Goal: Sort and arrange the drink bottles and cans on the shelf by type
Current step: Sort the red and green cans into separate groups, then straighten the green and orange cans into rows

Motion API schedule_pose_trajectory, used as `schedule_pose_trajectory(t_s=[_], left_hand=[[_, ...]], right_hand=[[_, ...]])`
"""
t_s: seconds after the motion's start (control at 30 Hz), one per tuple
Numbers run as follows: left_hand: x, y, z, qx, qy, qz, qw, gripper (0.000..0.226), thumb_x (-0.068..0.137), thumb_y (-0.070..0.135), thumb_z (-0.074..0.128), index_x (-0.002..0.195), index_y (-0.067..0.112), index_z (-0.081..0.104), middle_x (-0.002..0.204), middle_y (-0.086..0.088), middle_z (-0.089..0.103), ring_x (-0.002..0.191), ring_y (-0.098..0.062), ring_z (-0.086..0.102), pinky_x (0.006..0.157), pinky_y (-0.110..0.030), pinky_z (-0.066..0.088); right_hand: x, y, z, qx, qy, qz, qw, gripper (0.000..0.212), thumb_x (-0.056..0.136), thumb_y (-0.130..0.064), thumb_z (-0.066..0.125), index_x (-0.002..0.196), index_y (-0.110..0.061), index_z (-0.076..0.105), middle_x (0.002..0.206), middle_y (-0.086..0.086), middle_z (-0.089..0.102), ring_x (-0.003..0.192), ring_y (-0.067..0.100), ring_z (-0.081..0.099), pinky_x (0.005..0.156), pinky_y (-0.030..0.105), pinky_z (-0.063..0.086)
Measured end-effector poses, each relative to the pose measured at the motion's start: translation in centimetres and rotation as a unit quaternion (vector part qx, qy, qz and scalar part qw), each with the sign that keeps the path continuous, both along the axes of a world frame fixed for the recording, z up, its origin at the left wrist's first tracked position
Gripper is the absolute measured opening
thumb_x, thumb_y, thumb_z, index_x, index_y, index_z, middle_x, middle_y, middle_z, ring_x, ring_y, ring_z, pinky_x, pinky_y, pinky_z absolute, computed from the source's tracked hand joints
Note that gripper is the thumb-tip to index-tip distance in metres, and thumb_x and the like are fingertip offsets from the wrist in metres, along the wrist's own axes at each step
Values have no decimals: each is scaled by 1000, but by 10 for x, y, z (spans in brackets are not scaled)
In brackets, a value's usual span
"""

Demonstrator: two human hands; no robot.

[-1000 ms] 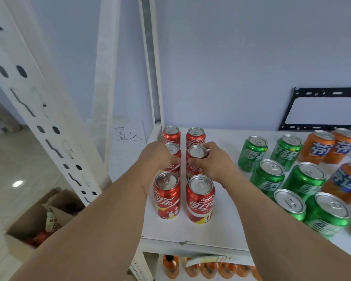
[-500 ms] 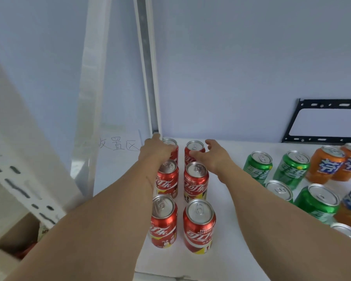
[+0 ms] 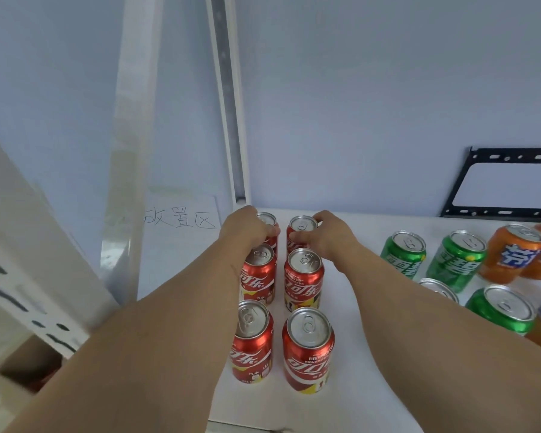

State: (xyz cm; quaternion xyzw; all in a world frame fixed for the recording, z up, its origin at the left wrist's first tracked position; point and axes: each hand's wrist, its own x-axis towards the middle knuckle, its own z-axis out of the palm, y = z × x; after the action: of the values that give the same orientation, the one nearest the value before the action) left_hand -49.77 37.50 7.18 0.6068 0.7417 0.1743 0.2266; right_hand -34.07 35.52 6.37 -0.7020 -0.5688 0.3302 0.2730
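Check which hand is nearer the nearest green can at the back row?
Right. The right hand grips the back-right red can, a gap left of the green can; the left hand is farther left.

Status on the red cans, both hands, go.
Left hand grips back-left red can. Right hand grips back-right red can. Six red cans upright, two columns. Green cans off right, clear.

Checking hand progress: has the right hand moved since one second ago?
Yes. The right hand went from the middle red can back to the rear red can.
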Motion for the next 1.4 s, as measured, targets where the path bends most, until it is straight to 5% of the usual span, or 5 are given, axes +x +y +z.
schedule_pose_trajectory(t_s=[0.17, 0.47, 0.83, 1.1, 1.4], left_hand=[[1, -4, 4, 0, 23, 0, 1000, 79, 82, 55, 70, 142, 12, 42, 139, -11, 53, 121, -32, 55, 87, -39, 46], [101, -27, 51, 117, 36, -200, 972, 49, 97, 40, 54, 136, 10, 52, 141, -8, 52, 127, -27, 48, 97, -31, 39], [202, -38, 2, -58, -216, -193, 955, 94, 83, 39, 77, 156, 22, 22, 158, -10, 31, 138, -26, 40, 108, -32, 37], [218, -37, -8, -31, -127, -191, 973, 67, 81, 30, 80, 138, 14, 50, 132, -11, 56, 118, -31, 56, 98, -48, 50], [216, -34, -8, -30, -163, -182, 969, 43, 79, 27, 82, 114, 15, 61, 109, -9, 62, 101, -27, 62, 79, -47, 58]], right_hand=[[6, -16, 14, -17, -5, -1, 1000, 87, 83, -49, 73, 147, -6, 33, 144, 13, 47, 128, 31, 48, 97, 38, 42], [108, -70, 75, 3, -238, 6, 971, 44, 96, -36, 57, 126, -4, 61, 129, 12, 60, 116, 28, 55, 92, 33, 42], [233, -77, 33, 2, -92, -45, 995, 80, 86, -40, 72, 151, -17, 32, 152, 14, 38, 134, 32, 41, 103, 34, 37], [249, -58, 8, -47, -41, -91, 994, 93, 81, -39, 77, 151, -7, 26, 147, 16, 43, 130, 35, 46, 97, 39, 43], [253, -61, -4, -30, -2, -64, 997, 53, 76, -40, 81, 114, -12, 57, 106, 5, 64, 97, 24, 59, 82, 35, 46]])
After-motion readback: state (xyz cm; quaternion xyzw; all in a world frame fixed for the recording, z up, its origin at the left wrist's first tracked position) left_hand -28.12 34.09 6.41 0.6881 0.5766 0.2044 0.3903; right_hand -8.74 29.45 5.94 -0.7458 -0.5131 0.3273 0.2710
